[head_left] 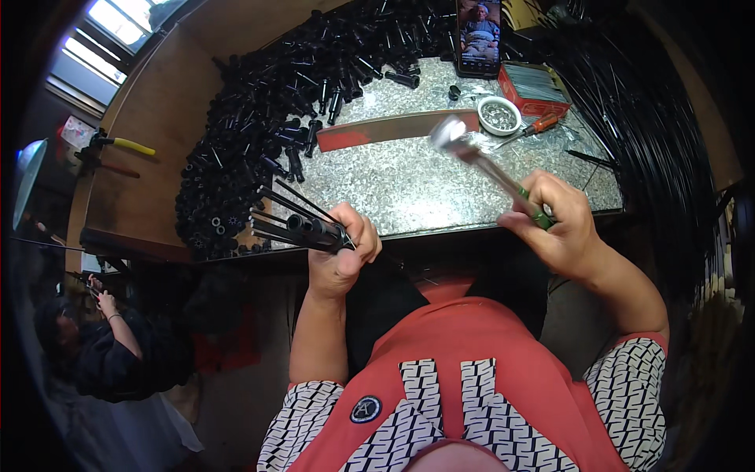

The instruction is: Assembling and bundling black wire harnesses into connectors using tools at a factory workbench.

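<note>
My left hand point(346, 248) is closed around a black tubular fitting point(305, 226), from which several thin black rods point(271, 206) stick out to the left. It is just over the front edge of the worktop. Gripped in my right hand point(562, 224) is a hammer point(499, 175) with a green grip. The hammer's metal head is raised to the upper left, above the worktop, and blurred by motion. Behind it lies a long flat strip point(393, 130), reddish at its left end. The hammer head and the fitting are well apart.
Black tubular parts point(259, 118) pile up at left and back. Long black rods point(645, 110) heap at right. A white bowl point(499, 116) of small metal pieces, red box point(535, 90), orange-handled screwdriver point(543, 124) and phone point(478, 39) stand far right. Another person point(110, 346) works at left.
</note>
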`<state>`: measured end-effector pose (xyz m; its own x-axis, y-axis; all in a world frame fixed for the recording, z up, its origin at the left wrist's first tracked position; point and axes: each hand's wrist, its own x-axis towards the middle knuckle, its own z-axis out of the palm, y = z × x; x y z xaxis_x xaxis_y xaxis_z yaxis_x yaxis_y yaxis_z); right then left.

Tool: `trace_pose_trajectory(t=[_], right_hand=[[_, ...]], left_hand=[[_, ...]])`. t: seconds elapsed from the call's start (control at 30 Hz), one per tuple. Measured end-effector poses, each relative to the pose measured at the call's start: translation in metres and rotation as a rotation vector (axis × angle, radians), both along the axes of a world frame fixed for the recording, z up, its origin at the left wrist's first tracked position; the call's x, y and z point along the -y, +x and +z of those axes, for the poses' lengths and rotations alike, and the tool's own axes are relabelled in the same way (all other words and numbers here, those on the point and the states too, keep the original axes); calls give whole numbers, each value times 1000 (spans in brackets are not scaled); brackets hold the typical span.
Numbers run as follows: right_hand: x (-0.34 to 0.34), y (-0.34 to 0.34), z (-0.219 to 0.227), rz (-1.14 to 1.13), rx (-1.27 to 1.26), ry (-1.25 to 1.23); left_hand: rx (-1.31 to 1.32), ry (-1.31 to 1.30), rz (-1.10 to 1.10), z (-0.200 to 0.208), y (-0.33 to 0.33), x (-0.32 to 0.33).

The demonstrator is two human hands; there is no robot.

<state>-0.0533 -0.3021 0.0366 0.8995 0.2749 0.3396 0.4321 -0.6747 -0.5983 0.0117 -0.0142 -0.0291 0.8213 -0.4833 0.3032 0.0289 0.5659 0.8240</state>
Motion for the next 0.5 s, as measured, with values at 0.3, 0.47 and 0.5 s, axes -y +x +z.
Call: trace_pose_trajectory(t=[0.3,0.47,0.5], right_hand=[[-17,10,8,-197,745,-688],[-21,9,8,-205,822,-716],[-21,9,8,-211,823,-720]], left_hand=[[-145,55,59,3,-8,14],[-94,160,115,-4,-7,15],[-95,156,116,-6,-6,16]])
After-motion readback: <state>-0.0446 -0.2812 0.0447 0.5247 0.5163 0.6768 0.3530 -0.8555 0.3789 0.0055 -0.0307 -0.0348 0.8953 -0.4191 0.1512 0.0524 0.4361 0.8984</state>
